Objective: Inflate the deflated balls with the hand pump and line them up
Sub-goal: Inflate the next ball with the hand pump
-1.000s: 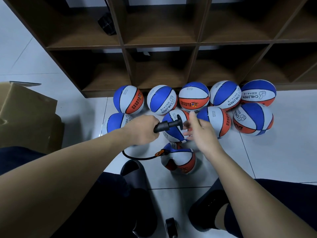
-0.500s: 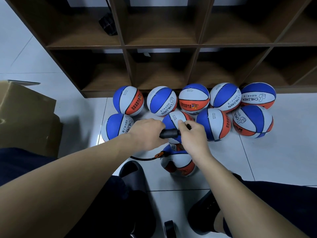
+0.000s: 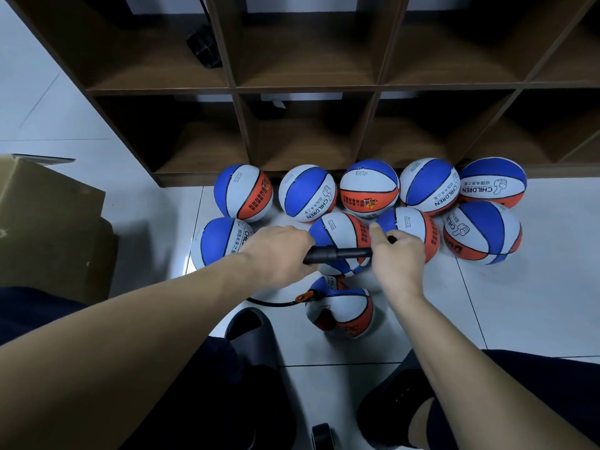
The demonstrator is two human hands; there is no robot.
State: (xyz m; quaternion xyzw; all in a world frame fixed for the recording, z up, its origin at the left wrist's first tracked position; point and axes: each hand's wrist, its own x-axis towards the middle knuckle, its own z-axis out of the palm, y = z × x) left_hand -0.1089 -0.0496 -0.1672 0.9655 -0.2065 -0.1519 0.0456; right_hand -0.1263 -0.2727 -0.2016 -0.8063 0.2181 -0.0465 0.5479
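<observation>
Gripping the hand pump (image 3: 337, 254), your left hand (image 3: 276, 251) wraps its barrel, your right hand (image 3: 394, 254) its handle; the soft, half-flat ball (image 3: 341, 311) on the floor (image 3: 519, 303) will wobble, so brace it.

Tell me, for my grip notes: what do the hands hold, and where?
Left hand grips the hand pump barrel; right hand grips its handle end.

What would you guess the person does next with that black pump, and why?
Probably another stroke: pull the handle back out and push again. The left hand grips the pump, the right hand holds its handle end, the hose runs to the nearest ball, and that ball looks dented and soft beside the round ones.
</observation>
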